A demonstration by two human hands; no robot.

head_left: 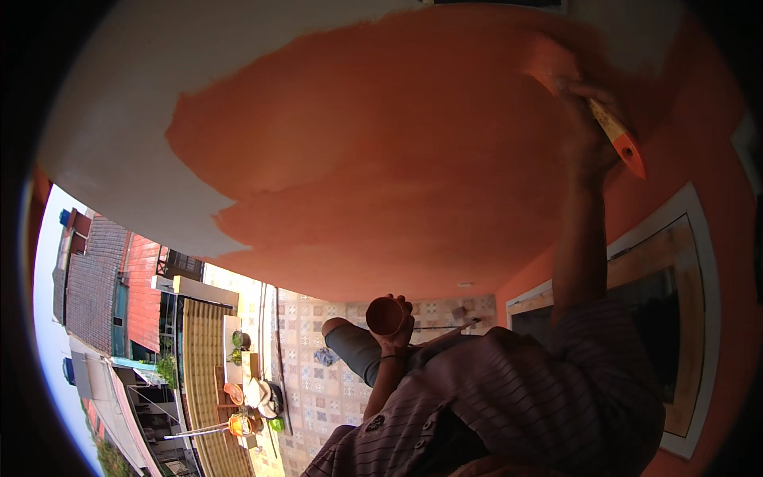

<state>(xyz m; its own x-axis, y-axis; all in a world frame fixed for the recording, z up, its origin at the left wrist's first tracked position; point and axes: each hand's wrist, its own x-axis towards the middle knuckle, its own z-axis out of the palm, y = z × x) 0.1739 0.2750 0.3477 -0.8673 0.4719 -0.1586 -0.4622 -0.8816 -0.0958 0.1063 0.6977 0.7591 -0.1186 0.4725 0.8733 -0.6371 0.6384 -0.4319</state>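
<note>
Up at the right, my right hand is closed around a wide paintbrush with an orange-tipped wooden handle. Its bristle end, coated in orange, lies against the wall in front of me. Fresh orange paint covers the middle of that wall, with a ragged border against the pale grey surface on the left and top. Lower down, near my waist, my left hand grips a small round cup held upright. The inside of the cup looks reddish orange; how much paint it holds is hard to see.
To the right, an orange side wall has a window in a white and wooden frame. Below lies a patterned tile floor with a crumpled bluish item. At the lower left, an orange bucket stands near a yellowish fence.
</note>
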